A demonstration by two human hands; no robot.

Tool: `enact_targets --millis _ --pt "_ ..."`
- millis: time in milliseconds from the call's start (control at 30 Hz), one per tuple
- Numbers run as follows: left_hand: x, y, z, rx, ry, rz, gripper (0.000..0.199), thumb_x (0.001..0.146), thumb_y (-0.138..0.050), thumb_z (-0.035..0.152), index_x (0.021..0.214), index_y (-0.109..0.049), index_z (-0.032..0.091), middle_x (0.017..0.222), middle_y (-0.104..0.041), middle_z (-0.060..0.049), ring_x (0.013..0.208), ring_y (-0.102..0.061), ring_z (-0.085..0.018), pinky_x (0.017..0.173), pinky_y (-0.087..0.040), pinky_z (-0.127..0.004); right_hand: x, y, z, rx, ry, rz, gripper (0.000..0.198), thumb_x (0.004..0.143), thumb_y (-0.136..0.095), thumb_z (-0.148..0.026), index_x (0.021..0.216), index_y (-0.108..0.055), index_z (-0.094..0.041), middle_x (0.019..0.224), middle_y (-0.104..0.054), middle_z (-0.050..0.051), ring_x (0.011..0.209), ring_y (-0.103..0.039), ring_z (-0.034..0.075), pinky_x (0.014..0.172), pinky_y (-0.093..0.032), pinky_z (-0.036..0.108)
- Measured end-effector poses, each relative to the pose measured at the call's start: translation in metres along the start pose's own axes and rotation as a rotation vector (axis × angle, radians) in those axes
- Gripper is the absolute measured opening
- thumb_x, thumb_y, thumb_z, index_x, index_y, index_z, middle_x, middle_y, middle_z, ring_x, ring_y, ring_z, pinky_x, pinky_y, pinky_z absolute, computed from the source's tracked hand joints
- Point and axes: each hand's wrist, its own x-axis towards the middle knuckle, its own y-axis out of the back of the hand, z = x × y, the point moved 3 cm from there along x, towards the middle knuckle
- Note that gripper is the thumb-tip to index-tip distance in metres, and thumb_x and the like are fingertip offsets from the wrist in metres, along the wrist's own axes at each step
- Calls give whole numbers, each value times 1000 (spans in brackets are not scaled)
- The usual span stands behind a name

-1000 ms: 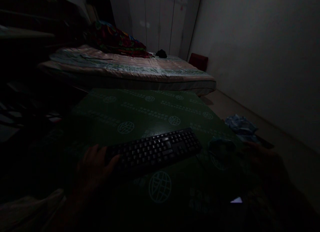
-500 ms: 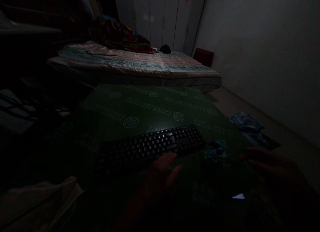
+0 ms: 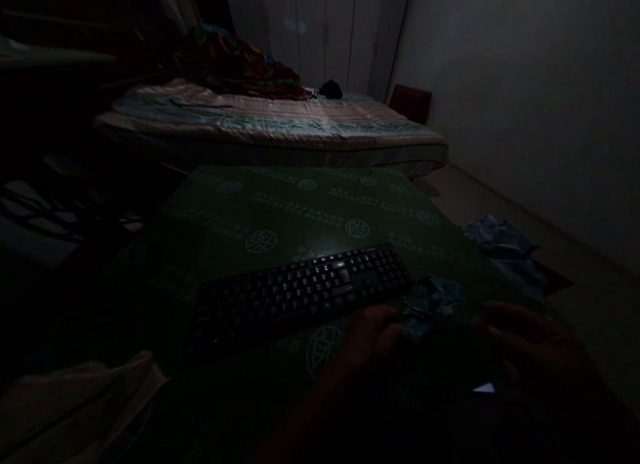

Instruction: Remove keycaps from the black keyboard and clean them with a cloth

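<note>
A black keyboard (image 3: pixel 295 294) lies slanted across a green table (image 3: pixel 310 207) printed with white globes and lettering. My left hand (image 3: pixel 367 337) is just below its right end, thumb and fingers drawn together at the edge of a dark shape between my hands. My right hand (image 3: pixel 530 337) is farther right, its fingers curled toward that same shape. What the two hands grip is too dark to make out. Behind them sits a crumpled teal cloth (image 3: pixel 437 294), with a thin shiny line in front of it. A small bright white patch (image 3: pixel 484 388) shows below, near my right hand.
A pale cloth (image 3: pixel 85 404) lies at the lower left. Beyond the table stands a bed (image 3: pixel 280 127) with a red patterned blanket (image 3: pixel 245 64). Bluish crumpled fabric (image 3: pixel 503 237) lies past the table's right edge. A wall rises at the right.
My left hand has moved right, away from the keyboard's front edge to the dark shape, and its spread thumb has closed in. My right hand has shifted only slightly.
</note>
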Motion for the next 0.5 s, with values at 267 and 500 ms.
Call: enact_targets --millis 267,500 --pt "-34 46 6 -507 158 106 25 67 -65 35 79 -61 13 62 -62 -1 46 -55 -10 50 -42 -23 -10 -69 -2 59 -36 -178 39 62 -75 -44 92 -70 -19 86 -74 11 54 -66 20 40 -52 25" --pt "-59 88 9 -472 141 313 21 65 -70 30 72 -62 13 55 -60 0 44 -55 -10 48 -43 -21 -15 -124 -25 -200 340 -499 22 77 -61 -37 89 -75 -25 90 -74 5 79 -70 22 66 -58 28"
